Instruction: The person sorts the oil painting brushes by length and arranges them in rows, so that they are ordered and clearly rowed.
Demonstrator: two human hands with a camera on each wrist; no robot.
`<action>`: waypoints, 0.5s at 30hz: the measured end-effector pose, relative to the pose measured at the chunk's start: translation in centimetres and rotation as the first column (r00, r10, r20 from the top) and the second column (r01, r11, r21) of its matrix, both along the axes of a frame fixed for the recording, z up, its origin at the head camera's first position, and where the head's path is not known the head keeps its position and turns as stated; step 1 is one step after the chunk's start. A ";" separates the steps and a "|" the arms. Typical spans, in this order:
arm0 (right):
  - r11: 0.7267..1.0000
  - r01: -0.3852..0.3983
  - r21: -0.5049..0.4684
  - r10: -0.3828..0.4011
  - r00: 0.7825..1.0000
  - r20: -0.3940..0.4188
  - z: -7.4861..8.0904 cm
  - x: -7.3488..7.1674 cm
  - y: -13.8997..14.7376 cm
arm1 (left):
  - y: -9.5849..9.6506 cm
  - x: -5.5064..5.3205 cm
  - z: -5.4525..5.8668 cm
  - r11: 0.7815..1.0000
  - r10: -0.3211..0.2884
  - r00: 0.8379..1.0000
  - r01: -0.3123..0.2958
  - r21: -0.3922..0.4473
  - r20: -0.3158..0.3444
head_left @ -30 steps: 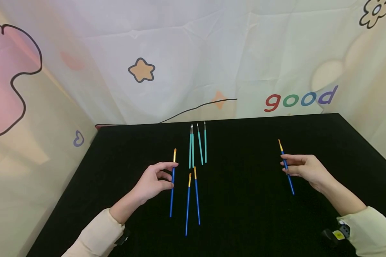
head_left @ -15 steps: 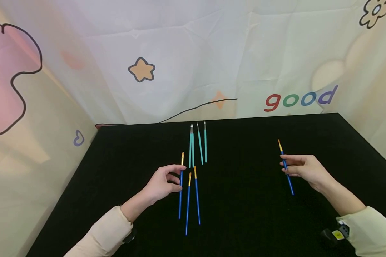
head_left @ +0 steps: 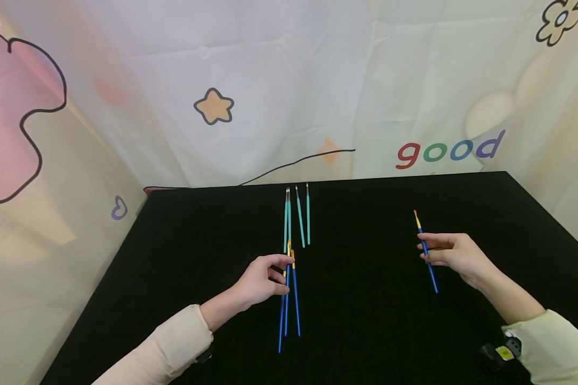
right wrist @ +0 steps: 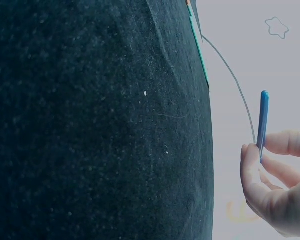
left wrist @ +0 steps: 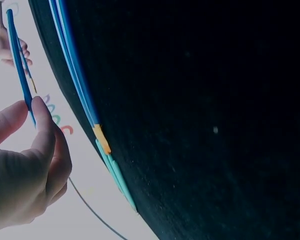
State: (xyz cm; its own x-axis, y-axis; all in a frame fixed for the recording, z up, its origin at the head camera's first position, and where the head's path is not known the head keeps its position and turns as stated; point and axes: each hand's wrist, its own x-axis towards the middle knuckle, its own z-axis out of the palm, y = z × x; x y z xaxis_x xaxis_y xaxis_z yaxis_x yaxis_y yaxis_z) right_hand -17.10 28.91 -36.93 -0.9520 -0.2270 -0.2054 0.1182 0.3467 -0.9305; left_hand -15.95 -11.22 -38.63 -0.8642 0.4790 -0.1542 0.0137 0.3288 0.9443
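Note:
My left hand (head_left: 262,280) pinches a blue paintbrush (head_left: 287,310) with a gold ferrule, held above two other blue paintbrushes (head_left: 296,302) on the black table. In the left wrist view the pinched brush stands between thumb and fingertips, apart from the brushes below. Over at the right, my right hand (head_left: 457,254) holds another blue paintbrush (head_left: 432,275) between thumb and fingers, its orange tip pointing away from me. The right wrist view shows the blue handle end (right wrist: 263,117) rising from the fingertips. Several teal paintbrushes (head_left: 300,219) lie farther back on the table.
The black table (head_left: 366,321) stretches between and around both hands. Behind it hangs a pale curtain (head_left: 289,80) printed with a star, a flower and the word "good". Black devices with straps sit at both wrists.
My left hand has moved right and slightly toward me, carrying its blue paintbrush over the two lying blue ones. The right hand has barely shifted.

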 end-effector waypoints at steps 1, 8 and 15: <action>1.000 0.000 -0.003 0.000 1.000 0.002 0.0 0.0 0.0 | 0.1 0.0 -0.1 1.000 -0.003 1.000 0.003 0.002 0.005; 1.000 0.001 -0.013 0.000 1.000 0.007 -0.2 0.0 0.1 | 0.7 0.0 -0.4 1.000 0.001 1.000 -0.001 -0.001 0.024; 1.000 -0.001 -0.015 0.001 1.000 -0.005 -0.3 0.0 0.1 | 1.3 -0.1 -0.4 1.000 0.011 0.999 -0.010 -0.017 0.035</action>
